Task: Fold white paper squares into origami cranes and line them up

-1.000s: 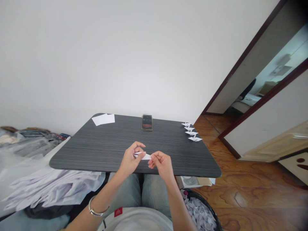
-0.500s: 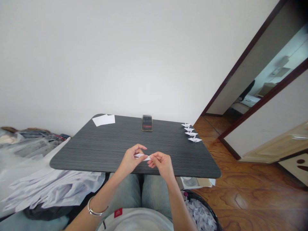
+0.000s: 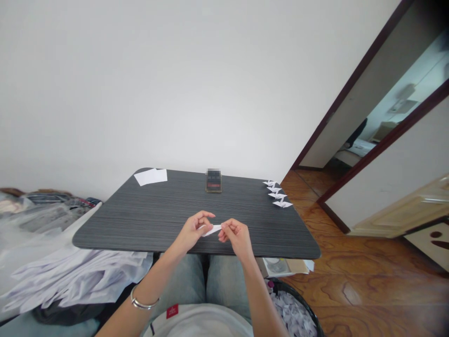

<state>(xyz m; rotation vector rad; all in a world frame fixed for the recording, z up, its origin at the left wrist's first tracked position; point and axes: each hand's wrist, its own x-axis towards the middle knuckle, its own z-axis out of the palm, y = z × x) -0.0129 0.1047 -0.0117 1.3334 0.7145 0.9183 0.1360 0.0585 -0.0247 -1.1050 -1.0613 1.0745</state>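
A small strip of folded white paper [image 3: 213, 230] spans the gap between my two hands, just above the front part of the dark table [image 3: 147, 220]. My left hand [image 3: 192, 231] pinches its left end between thumb and fingers, with the index finger stretched out above. The thumb and fingertips of my right hand [image 3: 237, 235] grip the right tip. The folds under my fingers are hidden. Several folded paper cranes [image 3: 282, 204] stand in a row along the table's right edge.
White paper sheets [image 3: 151, 176] lie at the table's back left. A phone-like device [image 3: 213, 180] on a stand is at the back middle. Below right are a box [image 3: 277, 267] and a black-rimmed bin [image 3: 294, 311] full of folded paper. White cloth [image 3: 80, 276] is heaped at left.
My right hand has drawn slightly up and away from my left, so more of the folded paper shows between them. The view has shifted slightly.
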